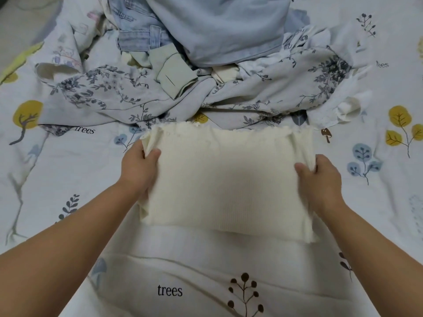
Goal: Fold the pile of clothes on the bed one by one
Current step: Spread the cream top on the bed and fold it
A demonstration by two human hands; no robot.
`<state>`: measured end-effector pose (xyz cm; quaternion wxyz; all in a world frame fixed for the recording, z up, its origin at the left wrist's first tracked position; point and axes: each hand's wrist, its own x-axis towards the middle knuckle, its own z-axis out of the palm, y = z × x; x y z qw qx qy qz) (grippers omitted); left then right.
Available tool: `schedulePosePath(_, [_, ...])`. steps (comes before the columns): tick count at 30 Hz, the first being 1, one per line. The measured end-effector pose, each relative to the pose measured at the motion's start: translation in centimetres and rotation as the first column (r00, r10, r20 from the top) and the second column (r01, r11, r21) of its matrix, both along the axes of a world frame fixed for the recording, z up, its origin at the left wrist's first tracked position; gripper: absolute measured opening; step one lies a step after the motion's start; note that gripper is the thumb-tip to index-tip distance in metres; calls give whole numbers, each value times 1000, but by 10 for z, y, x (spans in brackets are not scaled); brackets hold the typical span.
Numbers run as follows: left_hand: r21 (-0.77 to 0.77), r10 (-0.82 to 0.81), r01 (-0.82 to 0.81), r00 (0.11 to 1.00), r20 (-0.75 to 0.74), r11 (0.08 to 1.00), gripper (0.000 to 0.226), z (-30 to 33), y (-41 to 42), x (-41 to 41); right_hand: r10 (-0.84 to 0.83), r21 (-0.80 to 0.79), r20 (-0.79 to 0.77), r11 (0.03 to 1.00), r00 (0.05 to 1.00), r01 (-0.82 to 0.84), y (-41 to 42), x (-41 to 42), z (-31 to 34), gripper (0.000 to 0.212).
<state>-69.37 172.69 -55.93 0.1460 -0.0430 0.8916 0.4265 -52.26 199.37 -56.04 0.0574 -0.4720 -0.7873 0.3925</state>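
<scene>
A cream ribbed knit garment (226,179), folded into a rectangle with a frilly far edge, is held just above the bed in front of me. My left hand (139,167) grips its left edge, thumb on top and fingers underneath. My right hand (319,179) grips its right edge the same way. Behind it lies the pile of unfolded clothes (206,72): a grey floral dress, a light blue garment, pale denim and a sage green piece.
The bed sheet (169,282) is white with printed trees, leaves and the word "trees". It shows bare to the left, right and near side of the garment. A white garment (348,104) lies at the pile's right edge.
</scene>
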Motion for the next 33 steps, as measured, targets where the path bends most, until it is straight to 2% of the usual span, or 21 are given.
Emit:
schedulePosePath(2, [-198,1,-7,1000,-29,980,33,-4,4,0,7,62,197,998,980,-20,0,-4,-6,36])
schedulePosePath(4, [-353,-94,15,973,-209,936,54,-6,9,3,-7,235,275,970,961,-60,-4,-8,-3,55])
schedulePosePath(6, [-458,-369,174,848,-380,872,58,-8,20,13,56,438,219,886,974,-150,-15,-16,1,65])
schedulePosePath(8, [-594,-658,365,634,-405,717,56,-19,36,23,262,547,232,761,937,-348,-30,-25,-4,67])
schedulePosePath(9, [-653,-764,450,554,-330,609,59,-25,42,26,366,529,302,704,880,-474,-35,-28,-9,66])
schedulePosePath(11, [-710,-855,568,510,-92,416,72,-37,46,26,460,362,494,662,737,-656,-35,-28,-26,64])
schedulePosePath(12, [-714,-844,590,537,-1,376,78,-44,42,22,457,279,568,675,685,-683,-28,-24,-36,64])
schedulePosePath(14, [-718,-798,604,591,114,345,78,-56,33,14,421,202,624,727,659,-656,-13,-17,-46,64])
schedulePosePath(18, [-709,-789,650,573,222,272,62,-49,35,9,482,123,601,732,637,-670,0,-17,-40,61])
schedulePosePath(20, [-702,-809,645,563,170,302,62,-38,34,13,515,168,498,732,698,-660,1,-12,-28,58])
schedulePosePath(23, [-665,-766,513,628,-140,542,59,-18,18,29,384,315,264,833,885,-456,-6,12,-3,52])
schedulePosePath(25, [-626,-628,358,726,-281,693,48,-12,-1,44,261,245,230,917,937,-315,-21,32,10,49])
schedulePosePath(27, [-601,-470,264,857,-213,754,39,-7,-15,62,196,122,276,964,941,-236,-36,50,16,46])
schedulePosePath(29, [-604,-320,227,946,-49,764,42,-8,-23,76,149,-7,334,988,931,-156,-47,62,14,48])
schedulePosePath(31, [-584,-242,208,970,20,785,49,-9,-25,84,69,-127,336,991,939,-28,-52,67,9,53])
schedulePosePath(33, [-501,-206,193,978,30,844,50,-10,-21,84,-18,-230,301,969,953,91,-51,66,2,53])
